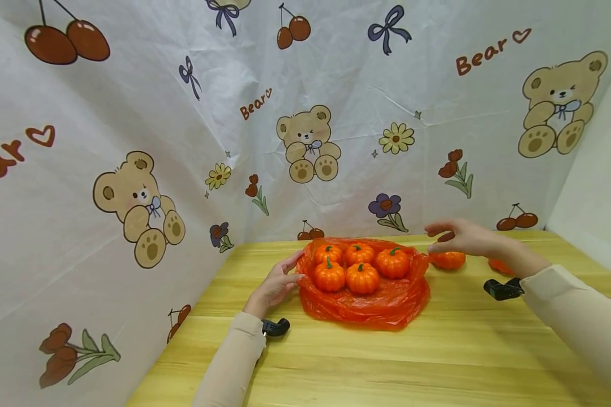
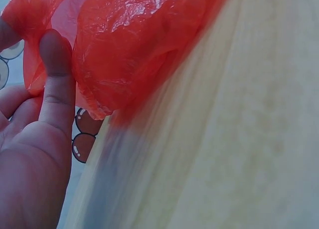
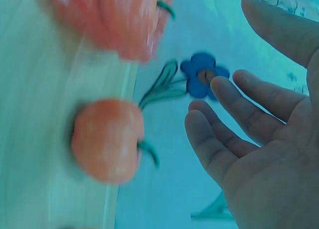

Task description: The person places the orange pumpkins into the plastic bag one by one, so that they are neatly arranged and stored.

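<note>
A thin red plastic bag [image 1: 356, 310] lies spread open with several small orange pumpkins [image 1: 362, 278] inside, their green stems showing. At its left rim, my left hand [image 1: 275, 285] holds the film between thumb and fingers. The left wrist view shows that thumb [image 2: 57, 84] in front of the plastic, with some fingers partly behind it. My right hand [image 1: 463, 238] hovers empty to the right of the bag, fingers slightly bent and apart. Just below it, a loose pumpkin [image 1: 448, 260] sits on the table, seen whole as a single pumpkin [image 3: 109, 140] in the right wrist view.
Another pumpkin [image 1: 500, 266] stands farther right, partly hidden behind my right forearm. The wooden table [image 1: 366, 367] meets a patterned cloth [image 1: 336, 203] at the back and left. A pale wall [image 1: 596, 198] rises on the right. Each wrist carries a black camera mount [image 1: 503, 289].
</note>
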Demonstrator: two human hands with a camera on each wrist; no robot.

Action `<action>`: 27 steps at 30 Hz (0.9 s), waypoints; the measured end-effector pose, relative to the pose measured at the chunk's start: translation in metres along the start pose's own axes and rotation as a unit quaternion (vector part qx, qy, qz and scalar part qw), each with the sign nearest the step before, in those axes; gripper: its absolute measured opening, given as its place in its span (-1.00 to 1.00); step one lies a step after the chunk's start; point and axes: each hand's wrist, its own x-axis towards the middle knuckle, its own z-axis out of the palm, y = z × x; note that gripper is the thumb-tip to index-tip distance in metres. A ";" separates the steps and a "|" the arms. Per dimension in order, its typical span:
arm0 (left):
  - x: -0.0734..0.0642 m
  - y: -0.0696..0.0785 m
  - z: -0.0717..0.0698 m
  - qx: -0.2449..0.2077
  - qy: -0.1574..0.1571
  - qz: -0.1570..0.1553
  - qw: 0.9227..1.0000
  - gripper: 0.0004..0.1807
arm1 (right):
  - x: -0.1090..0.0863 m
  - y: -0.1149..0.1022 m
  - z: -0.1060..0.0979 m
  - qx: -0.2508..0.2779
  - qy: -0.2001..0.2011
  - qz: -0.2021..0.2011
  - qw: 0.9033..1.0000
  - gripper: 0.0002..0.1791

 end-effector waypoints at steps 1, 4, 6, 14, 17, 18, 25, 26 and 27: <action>0.000 0.000 0.000 0.000 -0.002 0.001 1.000 -0.12 | -0.003 0.003 -0.004 -0.002 0.001 0.000 1.000 -0.21; 0.001 0.000 0.000 0.001 -0.004 0.002 1.000 -0.12 | -0.012 0.013 -0.016 -0.010 0.011 0.008 1.000 -0.20; 0.001 0.000 0.000 0.002 -0.002 0.001 1.000 -0.12 | -0.018 0.020 -0.022 -0.023 0.021 0.017 0.999 -0.18; 0.001 0.000 -0.001 0.007 0.005 -0.005 1.000 -0.12 | -0.040 0.047 -0.048 -0.061 0.048 0.043 0.996 -0.14; 0.001 0.001 -0.001 0.007 0.007 -0.005 1.000 -0.11 | -0.047 0.058 -0.055 -0.060 0.053 0.050 0.996 -0.14; 0.001 0.001 -0.001 0.008 0.007 -0.004 1.000 -0.11 | -0.049 0.062 -0.057 -0.060 0.053 0.052 0.995 -0.13; 0.000 0.000 -0.001 0.010 0.006 -0.006 1.000 -0.12 | -0.057 0.087 -0.062 -0.053 0.059 0.058 0.995 -0.09; 0.000 -0.001 -0.001 0.010 0.005 -0.007 1.000 -0.12 | -0.057 0.090 -0.061 -0.050 0.062 0.057 0.995 -0.09; 0.000 -0.002 -0.001 0.011 0.004 -0.007 1.000 -0.13 | -0.057 0.094 -0.061 -0.047 0.065 0.055 0.995 -0.10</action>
